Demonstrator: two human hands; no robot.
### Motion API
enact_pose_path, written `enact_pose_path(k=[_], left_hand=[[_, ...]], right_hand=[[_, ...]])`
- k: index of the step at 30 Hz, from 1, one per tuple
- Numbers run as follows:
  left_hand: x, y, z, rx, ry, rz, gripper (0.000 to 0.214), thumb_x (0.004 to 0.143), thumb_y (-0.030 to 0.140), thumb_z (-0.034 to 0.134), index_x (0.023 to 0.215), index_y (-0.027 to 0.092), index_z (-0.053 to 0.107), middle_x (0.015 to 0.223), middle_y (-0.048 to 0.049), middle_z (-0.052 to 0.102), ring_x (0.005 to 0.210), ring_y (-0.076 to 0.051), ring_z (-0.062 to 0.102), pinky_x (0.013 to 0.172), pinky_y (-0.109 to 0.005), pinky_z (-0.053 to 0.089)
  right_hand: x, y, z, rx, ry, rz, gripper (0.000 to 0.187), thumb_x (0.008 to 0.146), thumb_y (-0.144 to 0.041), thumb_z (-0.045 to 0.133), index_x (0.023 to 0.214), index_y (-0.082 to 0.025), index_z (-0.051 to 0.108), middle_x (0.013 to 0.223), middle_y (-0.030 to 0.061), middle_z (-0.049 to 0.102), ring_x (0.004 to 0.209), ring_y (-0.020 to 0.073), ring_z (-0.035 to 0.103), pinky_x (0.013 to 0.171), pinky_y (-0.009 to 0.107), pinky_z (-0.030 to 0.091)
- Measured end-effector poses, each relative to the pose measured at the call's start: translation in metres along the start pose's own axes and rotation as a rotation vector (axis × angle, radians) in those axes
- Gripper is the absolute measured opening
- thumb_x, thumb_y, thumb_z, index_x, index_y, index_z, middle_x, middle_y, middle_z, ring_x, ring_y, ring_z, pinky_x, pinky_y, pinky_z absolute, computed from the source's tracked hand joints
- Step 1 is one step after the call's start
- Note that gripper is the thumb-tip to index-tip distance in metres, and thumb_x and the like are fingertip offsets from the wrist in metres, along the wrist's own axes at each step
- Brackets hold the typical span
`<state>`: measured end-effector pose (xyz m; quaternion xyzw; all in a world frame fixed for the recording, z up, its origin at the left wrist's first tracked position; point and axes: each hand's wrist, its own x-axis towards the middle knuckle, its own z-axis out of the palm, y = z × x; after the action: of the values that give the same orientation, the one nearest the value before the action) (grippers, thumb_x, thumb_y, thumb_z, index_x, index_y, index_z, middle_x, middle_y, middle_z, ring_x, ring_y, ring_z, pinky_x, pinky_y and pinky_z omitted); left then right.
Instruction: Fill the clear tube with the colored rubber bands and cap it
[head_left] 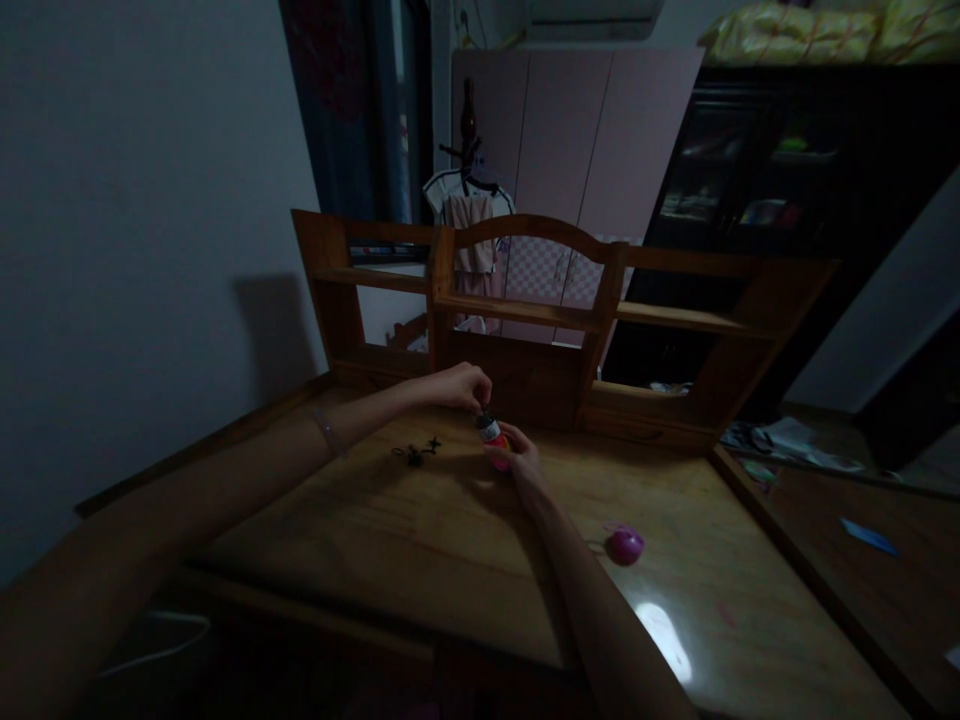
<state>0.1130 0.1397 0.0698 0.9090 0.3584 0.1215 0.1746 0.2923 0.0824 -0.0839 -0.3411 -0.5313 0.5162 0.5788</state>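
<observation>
My right hand (521,462) is wrapped around a small pink-red bottle (499,457) with a pale and dark upper part, tilted slightly above the desk. Right over the bottle's mouth, the fingers of my left hand (469,385) are closed in a pinch. Something small and dark shows below those fingertips, too dim to name. To the left of the bottle lie several small black items (415,455) on the wooden desk (420,540), one of them star-shaped. A round purple object (625,545) with a thin loop rests to the right of my right forearm.
A wooden shelf unit (525,312) stands along the desk's back edge. Beyond it are a clothes stand with hanging garments (469,200) and pink wardrobe doors (566,150). A lower brown surface at right holds a blue flat item (868,536). A wall (150,250) rises at left.
</observation>
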Motion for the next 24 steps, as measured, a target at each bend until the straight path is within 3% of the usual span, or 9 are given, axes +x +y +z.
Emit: enact_pose_path(k=[5,10,17,24], left_hand=[[0.001,0.001,0.000,-0.054,0.037,-0.082,0.021,0.071,0.027,0.068,0.086,0.013,0.073,0.078,-0.0046,0.073,0.068,-0.015,0.066,0.057,-0.019,0.042],[0.001,0.005,-0.007,-0.133,-0.056,-0.106,0.026,0.073,0.020,0.063,0.096,0.013,0.074,0.083,-0.0054,0.075,0.073,-0.016,0.066,0.063,-0.021,0.045],[-0.006,0.017,-0.022,-0.230,-0.163,-0.067,0.031,0.071,0.025,0.067,0.099,0.014,0.074,0.086,-0.0047,0.074,0.074,-0.015,0.064,0.065,-0.020,0.044],[-0.001,0.007,-0.015,-0.121,-0.044,-0.124,0.027,0.068,0.026,0.068,0.091,0.013,0.073,0.082,-0.0052,0.074,0.072,-0.016,0.064,0.061,-0.022,0.044]], right_hand=[[0.002,0.003,0.000,0.028,0.018,-0.004,0.054,0.061,-0.031,0.077,0.113,-0.023,0.065,0.109,0.0031,0.068,0.095,0.0202,0.060,0.081,0.030,0.045],[0.002,0.002,-0.002,0.035,0.028,-0.011,0.052,0.061,-0.031,0.078,0.111,-0.023,0.067,0.109,0.0038,0.068,0.095,0.0206,0.060,0.080,0.029,0.045],[0.001,0.002,0.001,0.043,0.038,-0.011,0.052,0.061,-0.031,0.077,0.112,-0.023,0.066,0.112,0.0036,0.067,0.098,0.0206,0.059,0.083,0.030,0.045],[-0.002,-0.002,0.003,0.042,0.001,0.017,0.054,0.061,-0.031,0.078,0.113,-0.023,0.065,0.110,0.0034,0.068,0.095,0.0200,0.060,0.081,0.029,0.045]])
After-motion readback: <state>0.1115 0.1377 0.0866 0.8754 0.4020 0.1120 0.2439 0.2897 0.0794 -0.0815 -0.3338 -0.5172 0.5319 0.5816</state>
